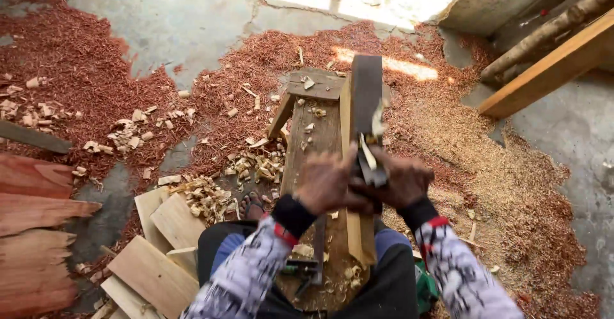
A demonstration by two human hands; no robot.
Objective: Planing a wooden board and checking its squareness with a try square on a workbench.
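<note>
Cut boards (163, 242) are stacked at lower left, reddish slabs (32, 229) lie at the left edge, and pale chips (211, 194) are scattered beside the desk (313, 133). The left hand (329, 181) and right hand (403, 181) are both closed around a hand plane (369, 159) at frame centre, riding an edge-up plank (358, 133) whose long axis runs from bottom toward top. Red sawdust (96, 70) covers the concrete floor (166, 12).

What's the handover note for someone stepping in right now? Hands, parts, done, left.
Left hand and right hand: both clamped on a hand plane riding the top edge of a board set on edge on the wooden bench.
Done: shavings litter bench and floor; cut boards stacked at the person's left.
Left: plane sits near the board's close end, with the far stretch ahead of it.
</note>
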